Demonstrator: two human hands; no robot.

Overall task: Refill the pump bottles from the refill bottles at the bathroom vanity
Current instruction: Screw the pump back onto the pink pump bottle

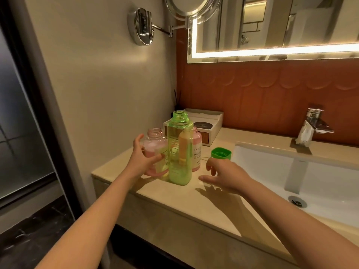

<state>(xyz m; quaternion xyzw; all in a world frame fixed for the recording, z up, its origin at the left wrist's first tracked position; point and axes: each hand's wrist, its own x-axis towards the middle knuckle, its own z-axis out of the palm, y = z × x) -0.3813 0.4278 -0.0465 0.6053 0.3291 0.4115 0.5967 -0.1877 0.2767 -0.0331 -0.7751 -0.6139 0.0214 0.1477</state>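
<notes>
At centre frame, the left hand (143,159) curls its fingers round the open pink bottle (155,143) standing on the desk (174,206), just left of the uncapped green bottle (177,133). The right hand (229,175), fingers spread and empty, hovers just below the green cap (221,153).

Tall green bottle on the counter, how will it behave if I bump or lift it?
The green bottle is tall and narrow, so it probably tips easily. Its neck is open, the green cap lying beside it, so tilting would likely spill.
</notes>
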